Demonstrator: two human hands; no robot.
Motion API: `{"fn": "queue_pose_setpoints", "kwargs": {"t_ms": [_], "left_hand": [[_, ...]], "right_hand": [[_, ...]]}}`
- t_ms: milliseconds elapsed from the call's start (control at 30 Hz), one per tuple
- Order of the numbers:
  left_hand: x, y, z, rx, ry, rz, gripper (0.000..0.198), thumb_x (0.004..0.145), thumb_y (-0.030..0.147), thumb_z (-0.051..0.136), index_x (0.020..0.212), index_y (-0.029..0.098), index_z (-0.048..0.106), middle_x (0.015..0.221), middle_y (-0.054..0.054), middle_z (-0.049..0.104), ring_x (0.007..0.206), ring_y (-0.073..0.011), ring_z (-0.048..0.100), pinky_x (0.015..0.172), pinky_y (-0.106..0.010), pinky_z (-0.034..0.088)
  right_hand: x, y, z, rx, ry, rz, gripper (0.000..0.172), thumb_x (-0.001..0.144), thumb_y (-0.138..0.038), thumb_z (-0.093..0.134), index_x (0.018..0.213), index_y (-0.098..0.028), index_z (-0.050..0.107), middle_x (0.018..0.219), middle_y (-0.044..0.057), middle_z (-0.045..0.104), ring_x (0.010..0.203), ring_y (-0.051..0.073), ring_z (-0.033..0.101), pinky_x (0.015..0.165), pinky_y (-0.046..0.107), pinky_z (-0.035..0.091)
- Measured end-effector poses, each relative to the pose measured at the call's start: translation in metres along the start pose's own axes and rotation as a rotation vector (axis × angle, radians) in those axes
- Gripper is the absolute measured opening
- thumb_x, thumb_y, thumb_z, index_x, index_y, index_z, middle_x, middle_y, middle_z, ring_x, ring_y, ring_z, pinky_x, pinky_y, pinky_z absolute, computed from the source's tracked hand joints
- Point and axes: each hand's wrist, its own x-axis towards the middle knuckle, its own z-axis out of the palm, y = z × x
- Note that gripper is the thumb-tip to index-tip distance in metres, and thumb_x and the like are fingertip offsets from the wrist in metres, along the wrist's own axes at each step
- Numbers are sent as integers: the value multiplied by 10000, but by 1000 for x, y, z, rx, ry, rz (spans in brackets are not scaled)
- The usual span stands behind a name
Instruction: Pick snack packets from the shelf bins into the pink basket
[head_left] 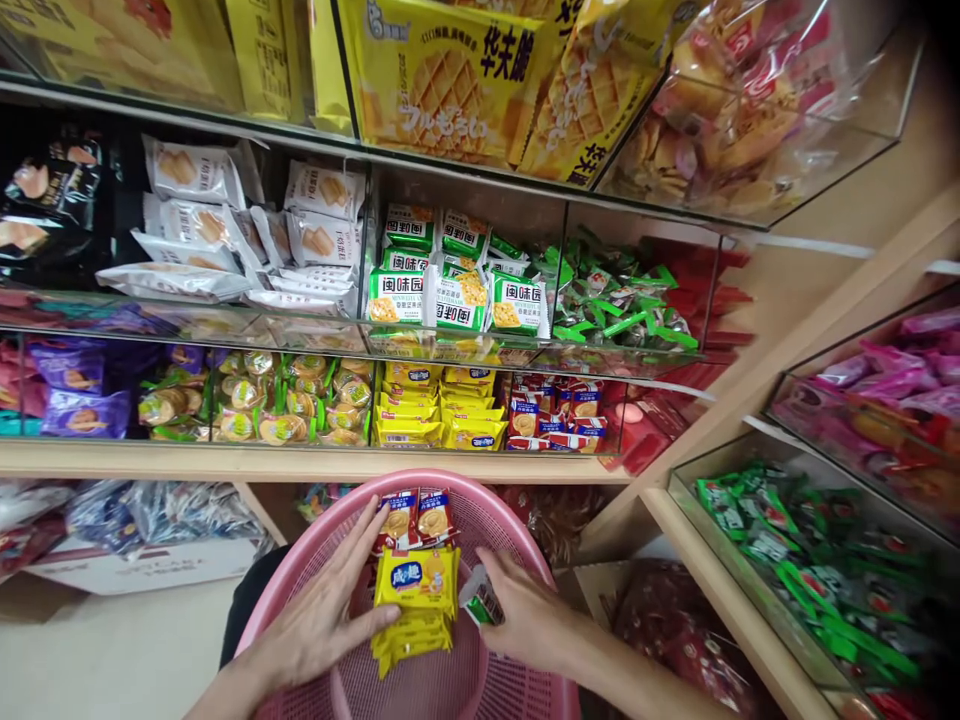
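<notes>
A pink plastic basket (281, 600) sits in front of me, with snack packets inside. My left hand (322, 610) reaches over its left side, fingers stretched out and apart. Its thumb touches the edge of a stack of yellow biscuit packets (416, 582), and its fingertips lie near two red-and-blue biscuit packets (433, 516) behind that stack. On the right, my right hand (521, 610) is closed on a small green-and-white snack packet (481, 600), just beside the yellow stack. The fingers partly cover this packet.
Glass-fronted shelves ahead hold white cake packets (199, 220), green-and-white packets (457, 285), and yellow packets (409, 415). Large waffle bags (450, 85) fill the top row. A bin of green-wrapped sweets (787, 560) stands to the right. A cardboard box (157, 565) is at lower left.
</notes>
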Motion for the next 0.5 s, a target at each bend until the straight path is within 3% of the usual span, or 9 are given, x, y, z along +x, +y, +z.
{"fn": "queue_pose_setpoints", "kwargs": {"t_ms": [133, 300, 500], "left_hand": [[0, 1, -1, 16, 18, 17, 836, 919, 500, 456, 1502, 272, -99, 1590, -71, -36, 1437, -271, 76, 1145, -478, 196], [0, 3, -1, 39, 33, 9, 834, 911, 522, 453, 1502, 287, -86, 1595, -72, 4, 1434, -282, 78, 1133, -497, 211], [2, 5, -2, 33, 4, -14, 835, 909, 537, 444, 1505, 266, -75, 1593, -90, -15, 1442, -259, 70, 1138, -485, 185]], "right_hand": [[11, -15, 24, -243, -12, 99, 824, 619, -113, 636, 1400, -54, 381, 1244, 252, 563, 1074, 374, 607, 885, 445, 498], [21, -16, 43, -301, 46, 121, 814, 670, -174, 652, 1413, -14, 358, 1092, 271, 639, 976, 367, 656, 821, 426, 531], [28, -17, 51, -330, 39, 165, 819, 683, -179, 699, 1419, -54, 360, 1099, 268, 633, 990, 362, 652, 825, 431, 532]]}}
